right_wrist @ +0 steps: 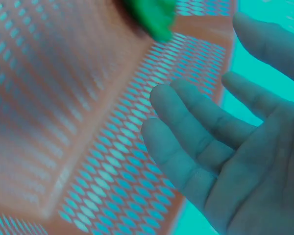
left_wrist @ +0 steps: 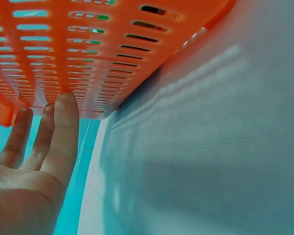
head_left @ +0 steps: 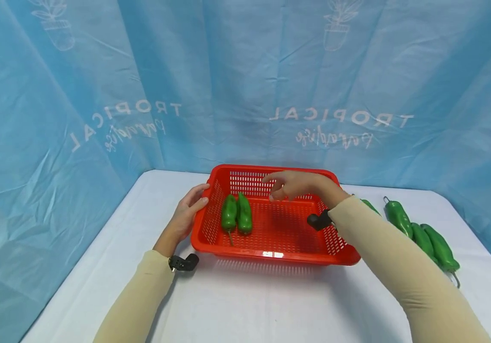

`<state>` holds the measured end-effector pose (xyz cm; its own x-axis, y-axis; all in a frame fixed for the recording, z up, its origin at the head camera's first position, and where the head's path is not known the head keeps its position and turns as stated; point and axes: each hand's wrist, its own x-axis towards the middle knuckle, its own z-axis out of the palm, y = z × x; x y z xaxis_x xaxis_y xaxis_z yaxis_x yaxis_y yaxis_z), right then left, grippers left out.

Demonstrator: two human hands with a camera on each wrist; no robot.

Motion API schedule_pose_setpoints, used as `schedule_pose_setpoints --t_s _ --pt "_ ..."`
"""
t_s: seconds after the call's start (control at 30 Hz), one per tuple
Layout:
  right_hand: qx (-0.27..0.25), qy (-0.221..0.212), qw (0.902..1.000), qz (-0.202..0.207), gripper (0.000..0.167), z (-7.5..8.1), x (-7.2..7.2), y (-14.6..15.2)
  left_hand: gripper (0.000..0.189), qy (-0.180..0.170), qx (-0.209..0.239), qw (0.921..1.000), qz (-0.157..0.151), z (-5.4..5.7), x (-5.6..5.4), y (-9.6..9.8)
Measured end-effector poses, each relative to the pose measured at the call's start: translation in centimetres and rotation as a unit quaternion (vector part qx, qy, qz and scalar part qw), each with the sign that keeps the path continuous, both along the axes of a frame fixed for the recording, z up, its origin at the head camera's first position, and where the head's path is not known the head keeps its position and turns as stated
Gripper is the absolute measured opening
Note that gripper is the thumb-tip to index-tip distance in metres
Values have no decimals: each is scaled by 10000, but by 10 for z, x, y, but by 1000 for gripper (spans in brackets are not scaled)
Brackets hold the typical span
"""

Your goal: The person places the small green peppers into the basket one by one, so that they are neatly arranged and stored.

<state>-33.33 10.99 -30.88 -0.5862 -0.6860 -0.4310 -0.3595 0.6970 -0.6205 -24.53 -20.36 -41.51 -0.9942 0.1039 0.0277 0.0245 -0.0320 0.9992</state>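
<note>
A red plastic basket (head_left: 266,255) with slotted walls stands on the white table. Two green peppers (head_left: 244,214) lie side by side at its left end. My left hand (head_left: 186,213) is at the basket's left side; in the left wrist view its fingers (left_wrist: 63,127) reach out fairly straight, with the tips against the outer wall. Over the back right part of the basket hovers my right hand (head_left: 292,185), its fingers spread and holding nothing. In the right wrist view, part of a green pepper (right_wrist: 154,17) shows beyond the fingertips.
Several more green peppers (head_left: 440,245) lie on the table to the right of the basket, one partly hidden by the right sleeve (head_left: 391,252). Blue printed sheets (head_left: 245,85) hang behind the table (head_left: 245,305) and at its sides.
</note>
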Motion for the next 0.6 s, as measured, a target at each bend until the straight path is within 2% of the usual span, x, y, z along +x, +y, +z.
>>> schedule_pose_setpoints --t_s 0.13,0.3,0.47,0.6 --pt "-261 428 9987 -54 61 28 6 23 52 -67 -50 10000 55 0 0 0" --pt "-327 823 9957 -279 58 57 20 50 51 -28 -340 9992 205 2 2 1" --pt "-419 1457 9872 -501 56 83 40 75 53 -15 -477 9986 225 1 3 4" --pt "-494 1921 9783 -605 57 96 59 98 51 -43 -513 9983 259 0 5 5"
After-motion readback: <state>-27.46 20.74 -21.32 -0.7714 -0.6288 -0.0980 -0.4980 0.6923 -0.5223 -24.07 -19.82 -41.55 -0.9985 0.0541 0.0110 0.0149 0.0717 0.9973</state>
